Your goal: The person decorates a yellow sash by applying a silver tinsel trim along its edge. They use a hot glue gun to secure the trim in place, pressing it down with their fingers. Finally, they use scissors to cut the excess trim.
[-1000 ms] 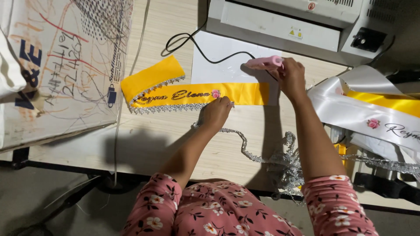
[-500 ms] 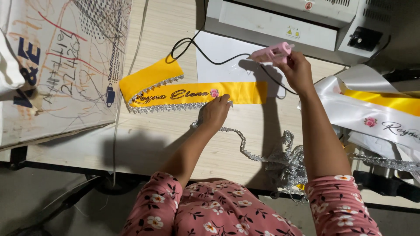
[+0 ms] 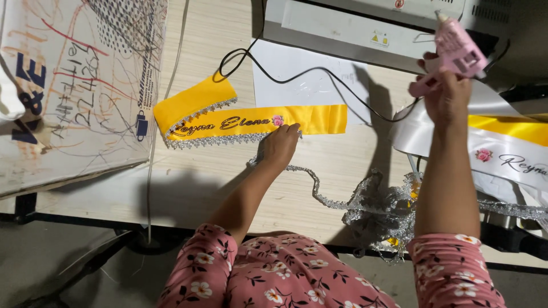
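pink glue gun raised, left hand pressing trim on the yellow sash

the right hand is lifted well above the bench, its grip closed around the handle of a pink glue gun. the gun's nozzle points up and away, toward the grey machine at the far edge of the bench. a black cord runs from the gun's side across a white sheet of paper and loops back near the machine.

the left hand lies flat on the bench with its fingertips on the lower edge of a yellow sash, just right of a small pink rose on the fabric. its fingers press down rather than wrap around anything, so the grip is not closed on a thing. the sash lies stretched left to right near the middle of the bench, with dark cursive lettering and its left end folded back on itself. silver sequin trim runs along the sash's lower edge up to the left hand, then trails loose across the wood to a tangled heap of the same trim at the near edge, between the two forearms.

to the right, partly under the raised arm, lies a white satin sash with a yellow band and another rose. at the left stands a scribbled-over board. both sleeves are pink with a flower print.
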